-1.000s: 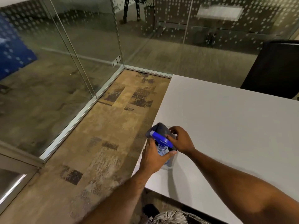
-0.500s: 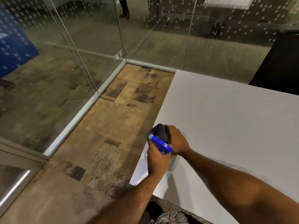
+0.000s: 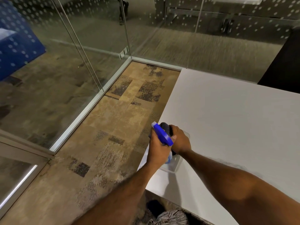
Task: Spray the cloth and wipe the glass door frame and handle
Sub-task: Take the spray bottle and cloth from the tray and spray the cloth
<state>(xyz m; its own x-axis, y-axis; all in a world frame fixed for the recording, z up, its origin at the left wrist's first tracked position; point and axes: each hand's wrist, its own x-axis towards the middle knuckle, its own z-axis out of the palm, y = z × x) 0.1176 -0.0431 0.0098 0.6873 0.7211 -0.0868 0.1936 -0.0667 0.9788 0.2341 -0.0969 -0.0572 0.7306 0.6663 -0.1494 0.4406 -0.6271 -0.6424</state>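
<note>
My left hand (image 3: 158, 151) grips a spray bottle (image 3: 163, 135) with a blue trigger head, held over the white table's near left edge. My right hand (image 3: 180, 140) is closed on a dark grey cloth (image 3: 165, 127), pressed right against the bottle's head. The bottle's clear body is mostly hidden behind my left hand. The glass door's metal frame (image 3: 21, 153) shows at the lower left; no handle is in view.
A white table (image 3: 235, 120) fills the right side, with a clear plastic container (image 3: 175, 166) under my hands. Glass walls with a metal floor rail (image 3: 90, 108) run along the left and back. A black chair (image 3: 285, 62) stands at the far right. Patterned carpet lies between.
The bottle has turned so its blue head points up and left. My right hand has shifted with the cloth behind the head. The view has tilted down and nearer.
</note>
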